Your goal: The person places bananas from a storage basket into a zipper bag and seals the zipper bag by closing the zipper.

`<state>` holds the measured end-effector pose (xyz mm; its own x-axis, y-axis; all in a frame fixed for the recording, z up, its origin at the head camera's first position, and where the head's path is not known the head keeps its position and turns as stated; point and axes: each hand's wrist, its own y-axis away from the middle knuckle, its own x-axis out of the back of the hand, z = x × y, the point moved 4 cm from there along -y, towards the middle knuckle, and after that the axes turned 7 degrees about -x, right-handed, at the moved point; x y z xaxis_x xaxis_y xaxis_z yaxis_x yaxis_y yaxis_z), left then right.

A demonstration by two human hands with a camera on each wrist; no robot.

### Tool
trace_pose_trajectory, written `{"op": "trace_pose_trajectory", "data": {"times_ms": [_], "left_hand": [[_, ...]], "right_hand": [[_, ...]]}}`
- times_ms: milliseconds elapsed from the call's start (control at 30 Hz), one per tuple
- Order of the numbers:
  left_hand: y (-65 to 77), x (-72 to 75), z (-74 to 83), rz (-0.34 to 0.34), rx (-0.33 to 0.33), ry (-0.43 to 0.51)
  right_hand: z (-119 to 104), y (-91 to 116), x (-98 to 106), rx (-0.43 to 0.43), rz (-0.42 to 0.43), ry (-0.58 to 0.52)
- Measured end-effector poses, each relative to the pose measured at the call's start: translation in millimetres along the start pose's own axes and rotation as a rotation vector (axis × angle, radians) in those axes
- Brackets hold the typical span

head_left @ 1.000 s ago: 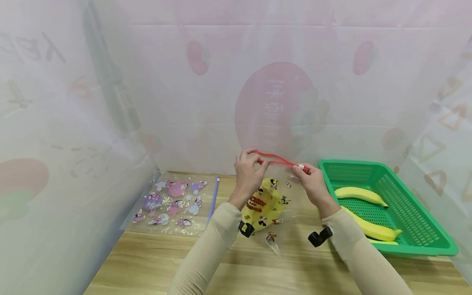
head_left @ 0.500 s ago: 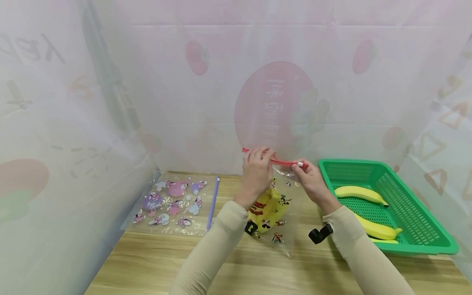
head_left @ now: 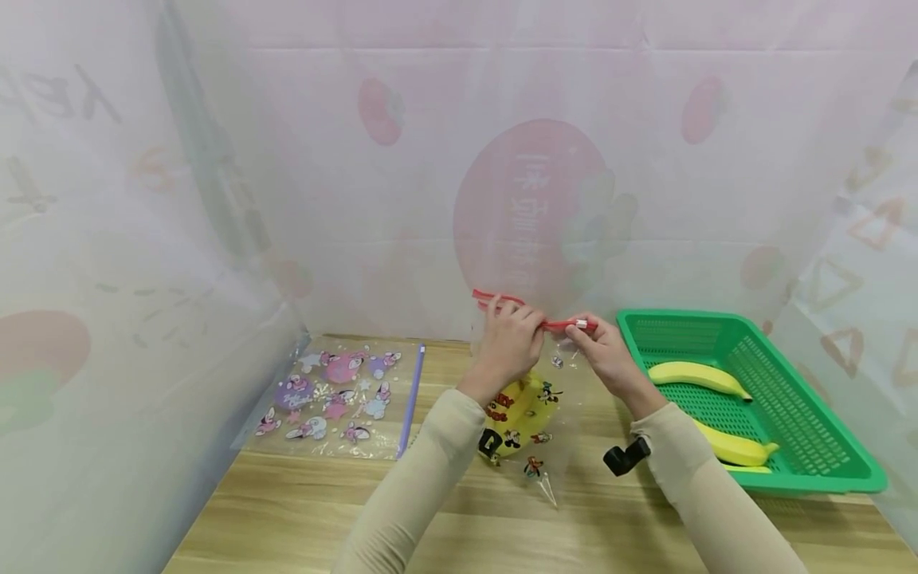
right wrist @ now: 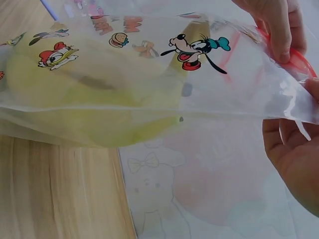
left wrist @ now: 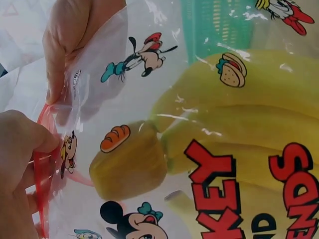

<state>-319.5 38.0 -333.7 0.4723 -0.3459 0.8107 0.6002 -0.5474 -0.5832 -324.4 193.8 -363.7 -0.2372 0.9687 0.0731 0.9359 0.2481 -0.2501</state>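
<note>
A clear zip bag [head_left: 566, 410] printed with cartoon figures hangs upright over the table between both hands. Through its film shows a bunch of yellow bananas [left wrist: 229, 104] with a brownish stem end. My left hand [head_left: 505, 347] pinches the red zip strip [head_left: 555, 324] near its middle, fingers over the top. Left of that hand, the two ends of the strip stand apart. With thumb and fingers, my right hand [head_left: 608, 351] grips the right end of the strip at the white slider [head_left: 582, 324]. The right wrist view shows the bag's side, with part of the right hand behind film.
At right stands a green plastic basket [head_left: 825, 414] with yellow bananas [head_left: 699, 378] in it. To the left, a flat clear bag [head_left: 337, 399] with pink and purple prints and a purple zip lies on the wooden table [head_left: 301, 510]. Printed sheets [head_left: 323, 199] wall the back and sides.
My left hand has moved right along the red strip, from its left end toward the right hand. The strip's two edges now lie together between the hands. My right hand stays at the slider.
</note>
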Motion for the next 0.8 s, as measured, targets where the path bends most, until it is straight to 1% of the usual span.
{"op": "trace_pose_trajectory", "data": {"times_ms": [133,200,267,333,433,500,667,800], "left_hand": [[1.2,1.9,-2.6,0.055,0.014,-0.003],[1.4,4.6,-3.6,0.089,0.028,-0.002],[1.3,7.4,-4.2,0.115,0.044,0.004],[1.1,9.7,-4.9,0.125,0.061,0.004],[0.1,11.8,-4.9,0.112,0.075,0.019],[-1.4,11.4,-4.5,0.087,0.073,0.041],[-8.0,7.2,-1.2,0.001,0.045,0.148],[-13.2,5.9,3.3,-0.022,0.029,0.213]], "right_hand": [[0.3,-1.8,5.2,-0.041,0.094,0.109],[-0.3,-2.3,9.5,-0.066,0.151,0.139],[-0.8,-2.6,13.3,-0.084,0.208,0.147],[-1.8,-2.3,15.6,-0.089,0.246,0.137],[-4.1,-2.0,14.5,-0.067,0.262,0.104],[-5.6,-1.8,12.8,-0.045,0.266,0.068],[-5.9,-2.0,11.3,-0.003,0.274,0.008],[-5.2,-1.7,10.1,0.01,0.259,0.002]]}}
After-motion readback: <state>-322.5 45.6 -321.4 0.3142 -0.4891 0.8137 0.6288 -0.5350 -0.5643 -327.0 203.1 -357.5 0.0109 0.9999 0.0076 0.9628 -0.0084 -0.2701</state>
